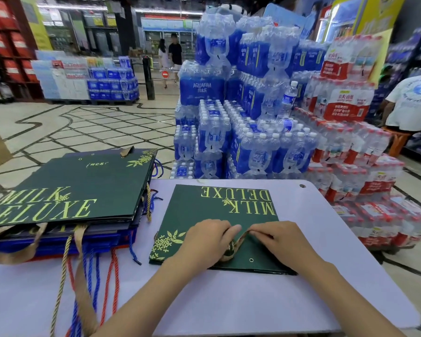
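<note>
Lay the flat green Milk Deluxe bag point(216, 210) square on the desk point(326, 276), right in front of you, and work the tan ribbon handle point(237, 244) near the bag's near edge, close to the free eyelet point(251, 260). Feed the ribbon untwisted and press the paper down so it cannot slide. Your left hand point(204, 242) has its grip closed, fingers curled round the ribbon's lower part. Your right hand point(280, 242) pinches the upper end, fingertips together on it. The stack of bags point(71, 190) lies to the left.
</note>
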The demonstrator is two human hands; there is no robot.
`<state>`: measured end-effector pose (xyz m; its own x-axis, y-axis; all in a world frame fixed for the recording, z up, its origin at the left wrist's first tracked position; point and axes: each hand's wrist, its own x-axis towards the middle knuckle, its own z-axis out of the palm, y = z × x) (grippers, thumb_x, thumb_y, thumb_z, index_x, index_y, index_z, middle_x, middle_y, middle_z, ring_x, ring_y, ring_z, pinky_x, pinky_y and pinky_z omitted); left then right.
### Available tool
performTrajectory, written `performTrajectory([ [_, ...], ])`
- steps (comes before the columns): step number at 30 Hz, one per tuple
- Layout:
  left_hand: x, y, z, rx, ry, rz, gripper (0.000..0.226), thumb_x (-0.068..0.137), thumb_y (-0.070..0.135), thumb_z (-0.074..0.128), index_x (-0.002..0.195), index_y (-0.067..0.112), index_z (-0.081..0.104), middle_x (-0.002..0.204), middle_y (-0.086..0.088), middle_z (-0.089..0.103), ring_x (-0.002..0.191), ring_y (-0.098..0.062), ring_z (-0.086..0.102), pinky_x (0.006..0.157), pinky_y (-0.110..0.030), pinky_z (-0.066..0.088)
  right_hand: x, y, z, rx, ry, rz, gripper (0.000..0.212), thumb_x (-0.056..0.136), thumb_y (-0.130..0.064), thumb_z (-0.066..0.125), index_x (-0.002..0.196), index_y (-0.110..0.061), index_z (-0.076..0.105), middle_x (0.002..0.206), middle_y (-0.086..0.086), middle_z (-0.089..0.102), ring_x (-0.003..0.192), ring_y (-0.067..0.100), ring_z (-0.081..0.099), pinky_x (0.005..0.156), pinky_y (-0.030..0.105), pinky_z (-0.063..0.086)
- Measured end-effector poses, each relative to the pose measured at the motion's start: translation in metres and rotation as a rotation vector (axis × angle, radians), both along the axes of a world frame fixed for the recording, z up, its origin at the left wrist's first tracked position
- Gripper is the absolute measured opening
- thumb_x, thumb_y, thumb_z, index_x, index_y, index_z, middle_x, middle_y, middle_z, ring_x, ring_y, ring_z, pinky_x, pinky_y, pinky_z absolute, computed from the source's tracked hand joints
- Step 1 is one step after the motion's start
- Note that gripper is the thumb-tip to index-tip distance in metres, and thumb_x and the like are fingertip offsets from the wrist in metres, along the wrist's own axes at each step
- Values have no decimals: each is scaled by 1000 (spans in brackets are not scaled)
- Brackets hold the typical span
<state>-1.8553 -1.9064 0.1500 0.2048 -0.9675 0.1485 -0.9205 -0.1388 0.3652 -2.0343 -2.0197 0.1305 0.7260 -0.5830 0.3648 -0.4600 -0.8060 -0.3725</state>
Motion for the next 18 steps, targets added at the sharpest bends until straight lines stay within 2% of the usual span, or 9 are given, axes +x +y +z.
performTrajectory([
  [2,2,4,1,25,98,-73,50,92,67,34,77,24,54,75,7,58,78,-13,55,68,-33,43,3,0,5,31,-66,11,12,91,-32,67,102,-36,70,93,-23,72,81,3,66,77,29,54],
  [3,2,7,1,44,88,-106,46,88,69,39,83,28,59,78,9,60,79,-10,54,70,-33,46,5,0,8,50,-93,8,12,90,-30,69,101,-34,72,93,-22,72,82,4,67,77,30,55],
  [5,4,10,0,41,11,-138,33,90,60,49,96,30,63,86,12,61,85,-9,53,78,-35,48,8,-2,14,68,-119,-8,9,89,-28,70,96,-30,76,90,-20,73,82,4,67,79,30,54],
  [7,6,11,-1,-23,62,-101,20,95,43,51,97,27,63,88,11,64,87,-13,55,81,-38,48,8,-2,20,90,-115,-16,9,89,-30,70,93,-29,77,85,-20,73,79,3,65,78,26,53],
  [11,20,14,5,-155,173,53,16,97,35,47,87,25,55,69,12,66,73,-15,58,72,-36,50,3,-3,26,198,-76,0,5,88,-34,70,87,-34,75,64,-15,64,61,7,53,58,20,42],
  [13,31,20,8,-223,142,144,17,99,33,43,87,23,51,67,9,64,72,-20,56,66,-37,46,-3,-5,27,278,-97,1,6,88,-29,70,87,-31,76,68,-13,67,62,8,55,62,24,45],
  [15,43,27,8,-290,56,238,19,98,30,41,85,19,49,64,3,56,68,-24,52,59,-37,39,-11,-9,24,349,-111,0,10,90,-27,68,94,-30,77,81,-13,73,77,12,63,75,29,50],
  [16,49,30,7,-283,3,285,21,97,29,42,81,17,48,62,2,51,65,-25,49,57,-36,34,-15,-10,23,379,-113,-3,12,91,-27,68,97,-33,76,83,-16,73,80,9,63,77,26,49],
  [18,55,35,5,-185,-110,357,24,94,29,42,75,15,45,63,2,46,64,-25,46,57,-34,32,-22,-11,18,408,-96,-11,18,92,-30,66,106,-39,72,74,-26,66,72,-1,57,67,13,43],
])
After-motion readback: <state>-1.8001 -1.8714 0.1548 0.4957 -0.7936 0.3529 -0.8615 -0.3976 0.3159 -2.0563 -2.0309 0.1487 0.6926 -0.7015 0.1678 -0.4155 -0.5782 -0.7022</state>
